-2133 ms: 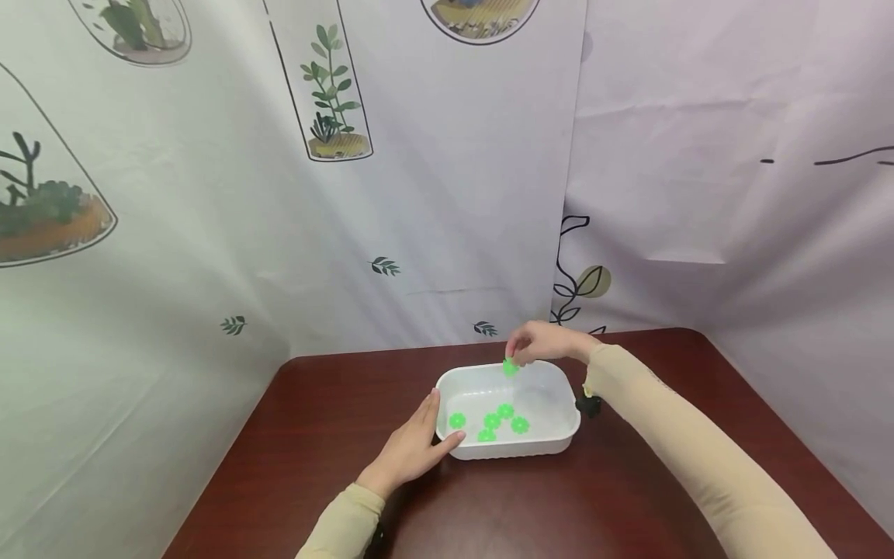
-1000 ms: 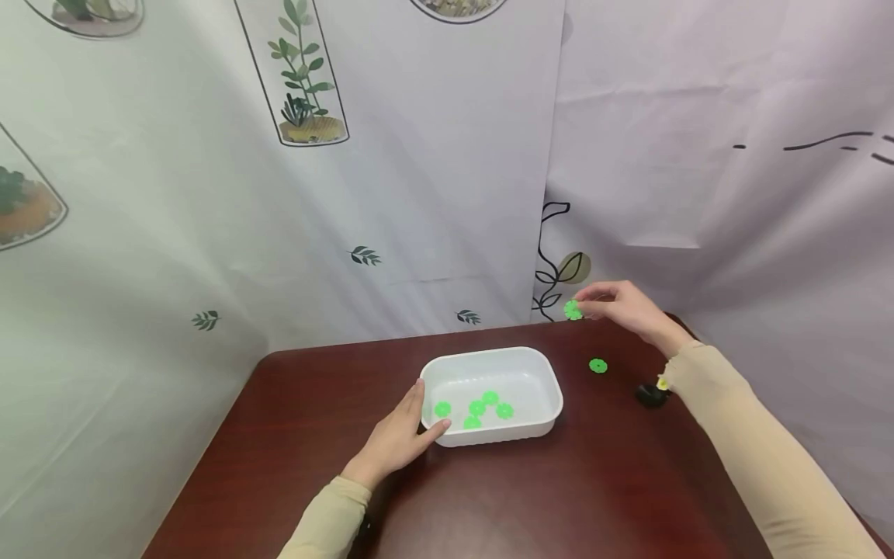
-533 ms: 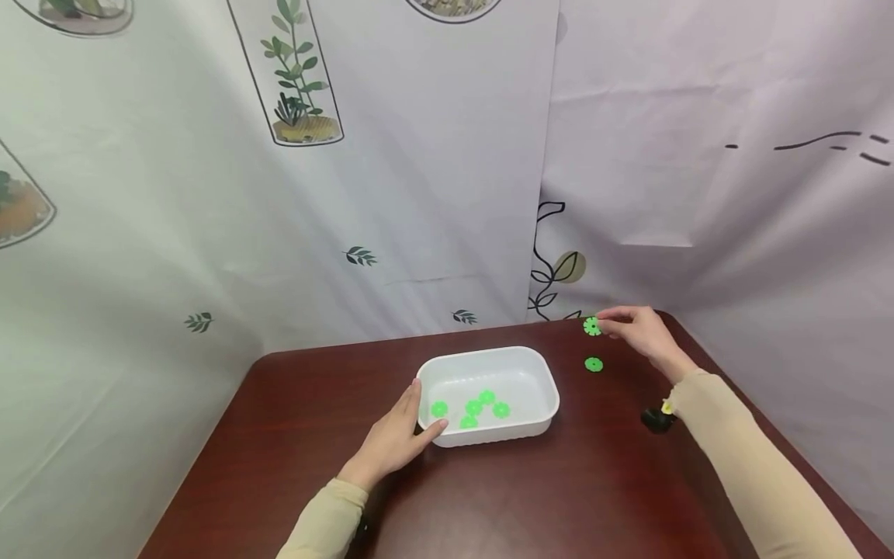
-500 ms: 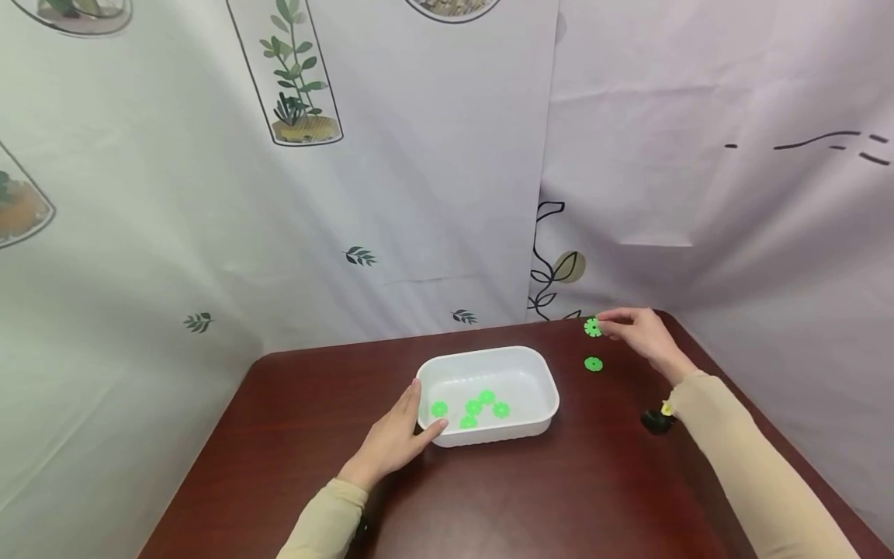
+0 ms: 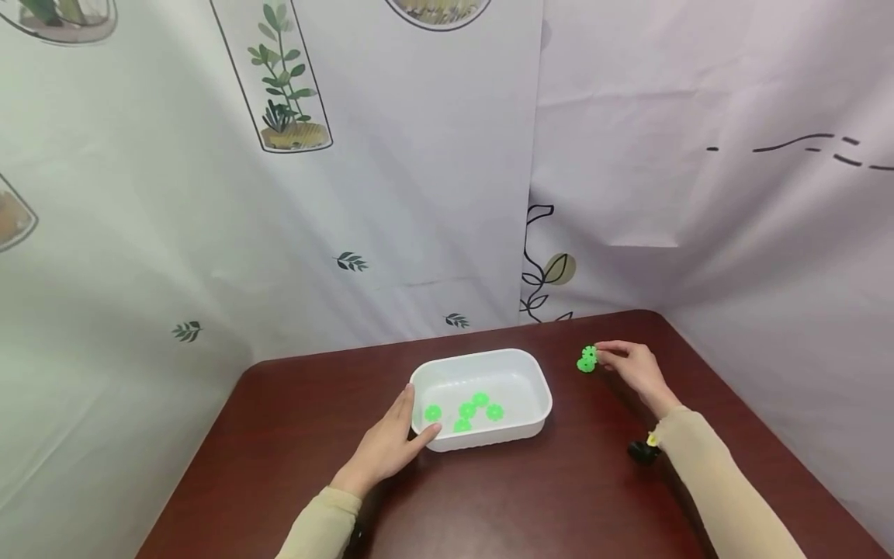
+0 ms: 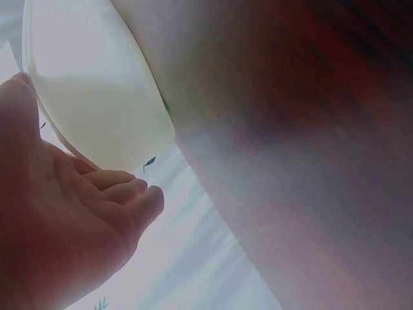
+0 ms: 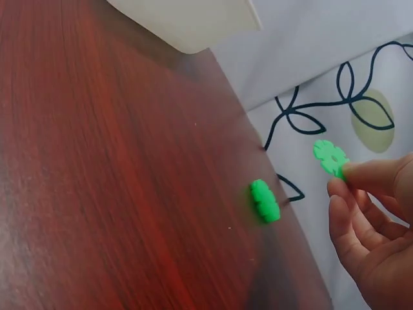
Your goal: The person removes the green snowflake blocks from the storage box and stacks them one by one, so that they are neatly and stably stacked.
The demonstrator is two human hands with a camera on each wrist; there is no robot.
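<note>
A small green flower-shaped plastic disc with notched edges (image 7: 331, 159) is pinched between the thumb and fingertips of my right hand (image 5: 635, 368). A second green disc (image 7: 264, 201) lies on the table, and in the head view the held one overlaps it. My left hand (image 5: 386, 444) rests at the near left corner of a white rectangular tray (image 5: 538, 419), fingers straight along its left side and thumb at the front rim. Several more green discs (image 5: 494, 412) lie inside the tray, toward its left and front. In the left wrist view only the tray's outer wall (image 6: 97, 97) shows.
The dark red-brown table (image 5: 517, 497) ends at the back against a white printed cloth (image 5: 433, 155). Black objects sit at both wrists, the right one (image 5: 642, 452) beside the sleeve with a yellow flower (image 5: 653, 439).
The right hand took a green disc from over the tray's back rim to the right side of the table, then lowered it toward the disc lying there. The left hand kept its place on the tray.
</note>
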